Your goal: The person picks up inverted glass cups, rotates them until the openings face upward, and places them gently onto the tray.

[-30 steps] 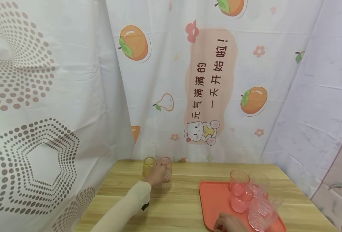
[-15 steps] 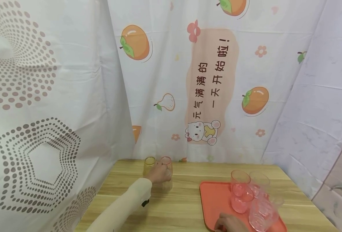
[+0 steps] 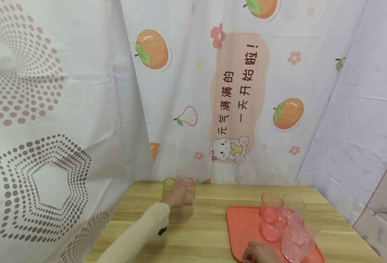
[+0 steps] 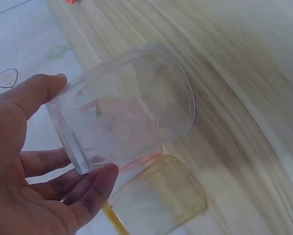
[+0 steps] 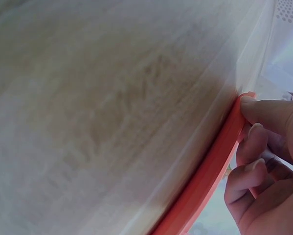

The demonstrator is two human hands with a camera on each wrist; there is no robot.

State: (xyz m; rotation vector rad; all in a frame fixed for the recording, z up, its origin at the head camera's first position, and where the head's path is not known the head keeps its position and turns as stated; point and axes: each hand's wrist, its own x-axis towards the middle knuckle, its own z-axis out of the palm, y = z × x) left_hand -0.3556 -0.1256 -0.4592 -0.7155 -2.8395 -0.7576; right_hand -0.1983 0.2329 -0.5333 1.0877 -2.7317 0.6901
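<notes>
Clock positions read in the head view, 12 o'clock toward the fruit-print curtain (image 3: 173,91).

Hands: left hand (image 3: 176,197) holds a clear glass (image 4: 126,110) by its rim end, thumb on one side and curled fingers on the other; span about as wide as the glass. Whether the base of this glass meets the wooden tabletop (image 3: 210,226) cannot be told. Right hand (image 3: 260,252) grips the edge of an orange-red tray (image 3: 246,224) at the tray's 7 o'clock; in the right wrist view one fingertip presses the rim and the other fingers are curled close by it, so the span is narrow.

Location of the clear glass: far part of the tabletop, toward 11 o'clock. A yellow glass (image 3: 167,188) is close by at its 10 to 11 o'clock; a pink-rimmed glass (image 3: 188,182) is at its 12 o'clock, partly behind it. Both are upright, rims up. Contact between these three glasses is unclear.

The tray lies flat, between 3 and 4 o'clock from the left hand. Glassware on it is bunched toward the right: a pink tumbler (image 3: 266,201) near 12, a shorter-looking pink cup (image 3: 270,232) just below it, a clear tumbler (image 3: 295,202) near 1, and a patterned clear cup (image 3: 295,243) near 4, which appears tilted. Outlines overlap; touching cannot be confirmed.

A cream sleeve (image 3: 141,232) covers the left forearm, reaching in from 7 o'clock.
</notes>
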